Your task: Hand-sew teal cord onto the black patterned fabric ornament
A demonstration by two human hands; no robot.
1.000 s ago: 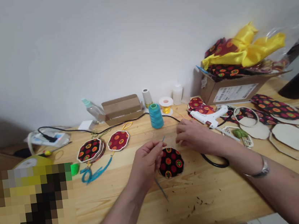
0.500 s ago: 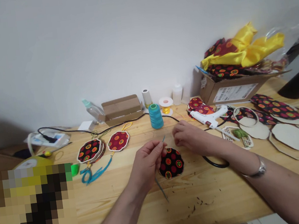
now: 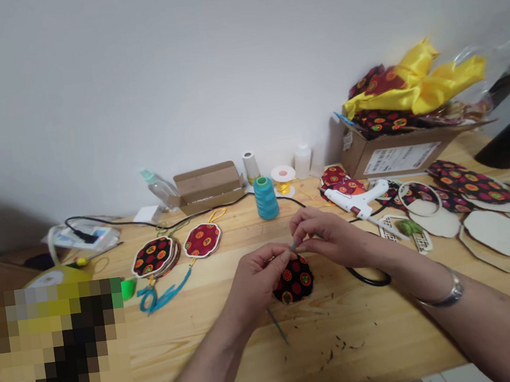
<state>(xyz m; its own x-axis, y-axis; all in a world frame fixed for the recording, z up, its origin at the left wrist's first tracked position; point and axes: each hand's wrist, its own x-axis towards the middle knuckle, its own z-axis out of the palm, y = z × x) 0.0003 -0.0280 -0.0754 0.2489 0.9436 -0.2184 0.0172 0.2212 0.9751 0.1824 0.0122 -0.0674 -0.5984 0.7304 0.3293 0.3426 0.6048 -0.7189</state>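
- Pinching a thin blue-grey cord between thumb and fingers of the left hand, at the centre of the frame; letting its lower end hang out below the palm.
- Gripping the cord's upper end with the right hand, fingertips drawn together, close against the left ones; wearing a silver bracelet on that wrist.
- Lying just below both hands, a round patterned cloth piece, top edge partly covered; cannot tell whether touched.
- Standing beyond the hands, a blue thread spool, with a yellow thread spool behind, to its right.
- Resting right of centre, a white glue gun.
- Lying left of centre, a stack of framed pieces beside a red framed piece.
- Spread at the right edge, pale wooden shapes.
- Heaped in a cardboard box, upper right, yellow cloth.
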